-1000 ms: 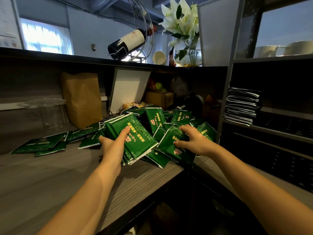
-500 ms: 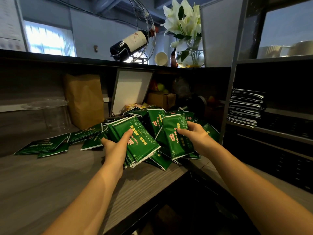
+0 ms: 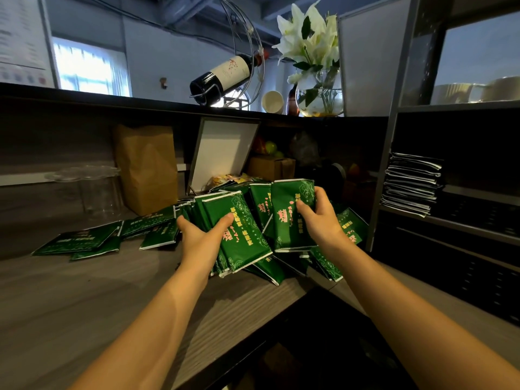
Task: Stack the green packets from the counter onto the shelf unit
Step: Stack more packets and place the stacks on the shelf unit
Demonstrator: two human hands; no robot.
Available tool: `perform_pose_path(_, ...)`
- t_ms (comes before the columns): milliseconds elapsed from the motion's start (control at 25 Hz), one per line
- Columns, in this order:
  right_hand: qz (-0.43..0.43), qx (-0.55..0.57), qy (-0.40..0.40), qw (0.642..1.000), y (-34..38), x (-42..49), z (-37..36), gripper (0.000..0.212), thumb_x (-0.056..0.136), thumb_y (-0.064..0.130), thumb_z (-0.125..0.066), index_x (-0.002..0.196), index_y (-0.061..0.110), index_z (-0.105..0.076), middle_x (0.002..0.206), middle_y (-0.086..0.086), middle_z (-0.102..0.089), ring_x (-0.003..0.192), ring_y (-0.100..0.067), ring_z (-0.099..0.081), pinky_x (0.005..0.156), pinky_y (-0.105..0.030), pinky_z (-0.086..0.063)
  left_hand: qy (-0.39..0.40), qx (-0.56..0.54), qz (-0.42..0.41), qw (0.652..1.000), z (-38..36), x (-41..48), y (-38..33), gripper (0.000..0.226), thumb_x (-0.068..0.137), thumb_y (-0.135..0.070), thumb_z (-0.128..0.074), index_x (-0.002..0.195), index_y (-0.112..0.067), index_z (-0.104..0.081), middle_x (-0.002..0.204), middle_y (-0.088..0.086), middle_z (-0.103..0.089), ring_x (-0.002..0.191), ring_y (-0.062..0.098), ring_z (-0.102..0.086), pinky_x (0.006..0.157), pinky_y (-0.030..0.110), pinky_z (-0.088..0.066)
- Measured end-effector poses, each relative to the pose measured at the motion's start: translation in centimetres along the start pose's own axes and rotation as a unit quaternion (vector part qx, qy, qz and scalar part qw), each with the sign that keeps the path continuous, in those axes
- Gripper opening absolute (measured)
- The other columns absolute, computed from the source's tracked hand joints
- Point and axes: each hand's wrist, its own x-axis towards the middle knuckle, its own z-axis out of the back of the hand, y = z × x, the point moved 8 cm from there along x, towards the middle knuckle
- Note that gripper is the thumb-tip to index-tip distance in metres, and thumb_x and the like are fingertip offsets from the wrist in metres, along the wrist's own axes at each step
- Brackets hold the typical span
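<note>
Grey wood-grain table in a dim service nook; shelf unit stands at right. Green packets lie heaped at the table's right end, just beside the shelf unit's post.

Left hand holds a bundle of packets, tilted, its lower edge over the heap. Grip: thumb pressed on the top face, fingers curled under.

Right hand holds a raised packet near upright. Grip: thumb pinching its face, fingers behind. A second ago this packet sat low in the heap and slanted; now it is lifted clear, about level with the bundle's top. The bundle is little changed.

Loose packets trail off flat to the left. A dark-edged stack sits on a shelf, well apart from both hands.

Behind: paper bag; wine bottle in a wire holder on the ledge; lilies.
</note>
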Motion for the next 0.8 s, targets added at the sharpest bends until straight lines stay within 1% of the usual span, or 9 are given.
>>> perform_pose_path(160,-0.023,0.068,0.029,0.997,0.9,-0.3,-3.0,0.020,0.095,0.007,-0.052,0.113,0.015,-0.050,0.103,-0.007,-0.065,0.091,-0.023,-0.065,0.079,-0.039,-0.057,0.027,0.032,-0.022,0.999,0.8,0.5,-1.8,0.102,0.070,-0.043,-0.079,0.146,-0.016,-0.017,0.143,0.009,-0.043,0.129,0.030,-0.045,0.107,0.051,-0.038)
perform_pose_path(280,-0.009,0.043,0.063,0.997,1.3,-1.4,-7.0,0.024,0.091,0.008,-0.057,0.115,0.014,-0.056,0.112,-0.009,-0.066,0.101,-0.024,-0.065,0.090,-0.043,-0.053,0.053,0.029,-0.039,0.997,1.8,0.0,-2.5,0.075,0.079,-0.040,-0.071,0.135,-0.014,-0.030,0.127,0.003,-0.053,0.118,0.025,-0.054,0.100,0.043,-0.044)
perform_pose_path(360,0.004,0.040,0.072,0.997,1.6,-2.5,-9.3,0.031,0.091,0.011,-0.059,0.122,0.015,-0.054,0.116,-0.004,-0.062,0.103,-0.015,-0.063,0.091,-0.037,-0.053,0.062,0.015,-0.046,0.997,2.6,-0.9,-2.8,0.057,0.082,-0.038,-0.066,0.125,-0.018,-0.035,0.113,-0.004,-0.057,0.109,0.020,-0.058,0.092,0.038,-0.047)
perform_pose_path(400,0.005,0.049,0.084,0.995,1.6,-3.1,-10.4,0.035,0.092,0.012,-0.058,0.125,0.018,-0.051,0.114,0.004,-0.060,0.099,-0.004,-0.061,0.088,-0.028,-0.054,0.065,0.009,-0.047,0.997,3.1,-1.2,-2.9,0.054,0.081,-0.038,-0.066,0.122,-0.020,-0.036,0.108,-0.007,-0.057,0.106,0.019,-0.058,0.089,0.036,-0.047)
perform_pose_path(480,0.008,0.075,0.132,0.988,1.7,-4.4,-12.7,0.031,0.095,0.012,-0.054,0.119,0.030,-0.048,0.103,0.020,-0.056,0.086,0.014,-0.058,0.074,-0.009,-0.049,0.064,0.006,-0.054,0.996,3.9,-1.7,-3.0,0.060,0.077,-0.040,-0.070,0.123,-0.021,-0.036,0.106,-0.009,-0.056,0.105,0.017,-0.058,0.088,0.034,-0.046)
perform_pose_path(560,0.007,0.072,0.183,0.980,1.3,-5.5,-14.5,0.035,0.097,0.014,-0.050,0.115,0.043,-0.043,0.104,0.027,-0.054,0.089,0.021,-0.057,0.077,-0.007,-0.048,0.082,0.003,-0.051,0.995,4.7,-1.9,-2.9,0.066,0.075,-0.036,-0.075,0.124,-0.021,-0.035,0.108,-0.006,-0.057,0.103,0.016,-0.058,0.087,0.034,-0.048)
perform_pose_path(640,0.001,0.091,0.238,0.967,0.9,-6.5,-15.9,0.049,0.097,0.015,-0.051,0.128,0.050,-0.035,0.119,0.024,-0.055,0.109,0.008,-0.057,0.092,-0.022,-0.051,0.105,0.014,-0.050,0.993,5.5,-2.0,-2.9,0.057,0.080,-0.017,-0.072,0.122,-0.023,-0.033,0.105,-0.004,-0.057,0.095,0.013,-0.060,0.076,0.028,-0.049)
perform_pose_path(720,-0.053,0.170,0.254,0.951,0.3,-6.8,-16.6,0.068,0.090,0.011,-0.056,0.140,0.049,-0.028,0.131,0.010,-0.053,0.115,-0.012,-0.059,0.092,-0.035,-0.053,0.125,0.031,-0.064,0.990,6.5,-2.3,-3.1,0.061,0.080,-0.004,-0.070,0.122,-0.024,-0.031,0.105,-0.002,-0.057,0.091,0.010,-0.059,0.070,0.024,-0.049)
perform_pose_path(800,-0.102,0.234,0.239,0.937,-0.3,-6.9,-17.1,0.075,0.082,0.025,-0.058,0.146,0.043,-0.023,0.136,0.001,-0.051,0.116,-0.020,-0.058,0.090,-0.037,-0.052,0.160,0.057,-0.075,0.983,7.3,-2.9,-3.0,0.072,0.068,-0.011,-0.075,0.120,-0.029,-0.029,0.108,-0.002,-0.057,0.092,0.008,-0.061,0.072,0.022,-0.050)
